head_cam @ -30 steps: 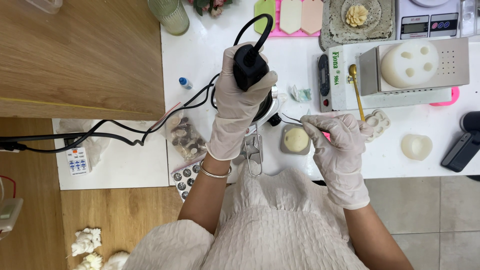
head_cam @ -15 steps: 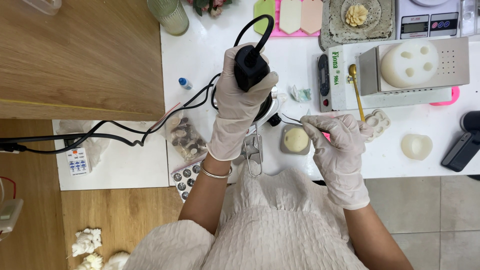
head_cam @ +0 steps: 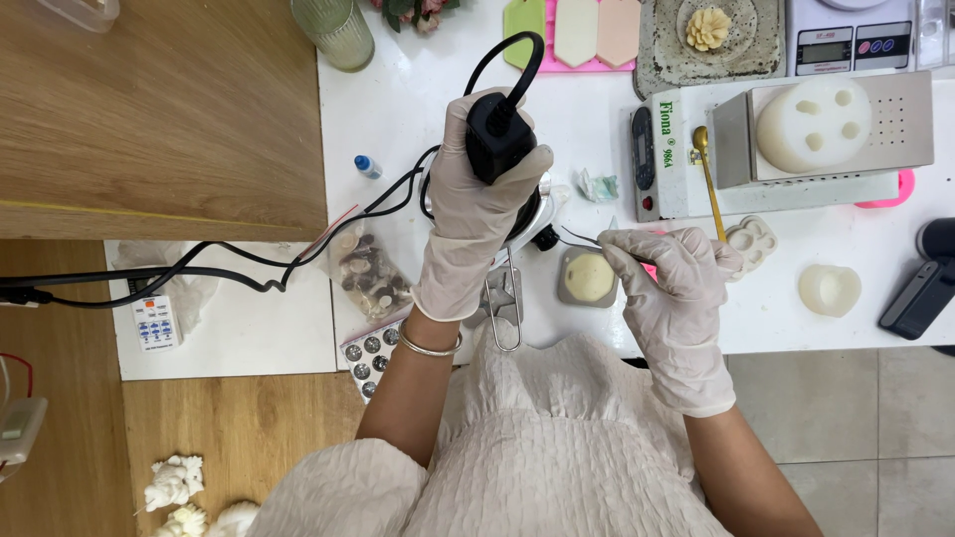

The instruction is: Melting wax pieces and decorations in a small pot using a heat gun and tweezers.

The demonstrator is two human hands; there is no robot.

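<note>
My gloved left hand [head_cam: 476,214] grips a black corded heat tool [head_cam: 495,134], held upright and pointed down over a metal pot [head_cam: 537,209]. My gloved right hand [head_cam: 668,288] holds thin metal tweezers [head_cam: 580,237], whose tips reach left toward the pot. Just below the tweezers sits a small grey mould [head_cam: 588,277] filled with cream-coloured wax. A wire handle [head_cam: 504,310] sticks out from under my left wrist toward the table's near edge.
A white heating appliance [head_cam: 786,139] carries a white round mould [head_cam: 816,124]. A gold spoon [head_cam: 708,179], a small white mould [head_cam: 829,290], a bag of shells [head_cam: 370,275], a ribbed green glass [head_cam: 336,30], pink mould tray [head_cam: 582,35], scale [head_cam: 846,35] and black cable [head_cam: 199,264] lie around.
</note>
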